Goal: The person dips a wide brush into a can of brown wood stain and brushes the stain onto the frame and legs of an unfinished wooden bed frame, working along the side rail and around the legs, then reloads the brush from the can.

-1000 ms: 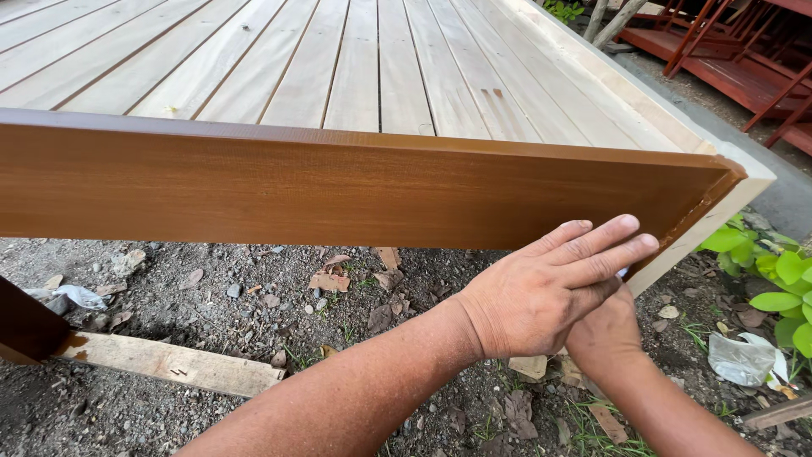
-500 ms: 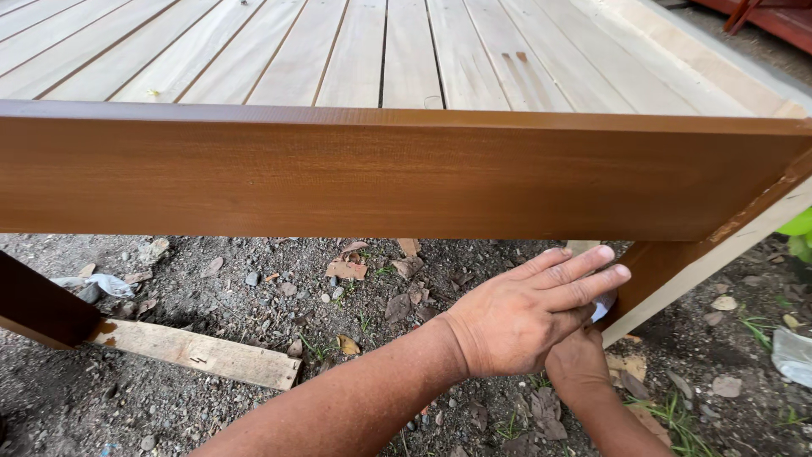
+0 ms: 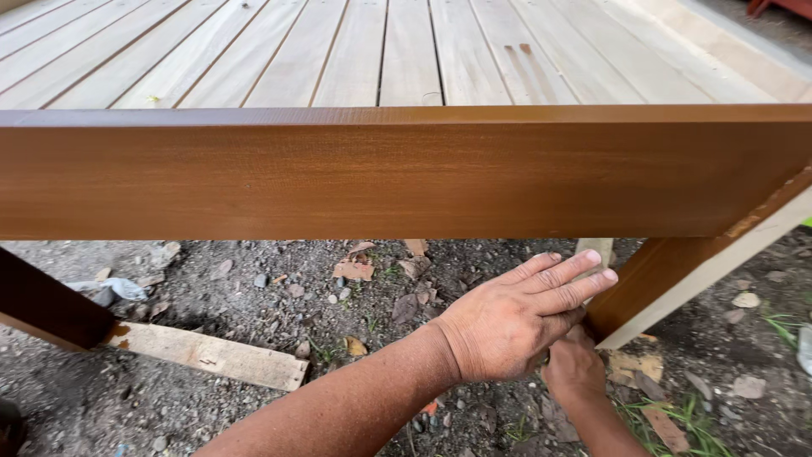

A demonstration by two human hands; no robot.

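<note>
Under the brown stained wooden side board (image 3: pixel 406 173), my left hand (image 3: pixel 516 322) lies flat, fingers extended, against the stained wooden leg (image 3: pixel 668 275); right hand (image 3: pixel 573 368) beneath, grip unclear.

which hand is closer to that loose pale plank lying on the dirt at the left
Left. The left hand lies across the middle right of the view, over the ground to the right of the pale plank. The right hand sits farther right, tucked under it beside the brown leg.

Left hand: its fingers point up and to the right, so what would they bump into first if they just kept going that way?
Probably the brown wooden leg; the left hand already has its fingertips close beside it, though depth is unclear.
</note>
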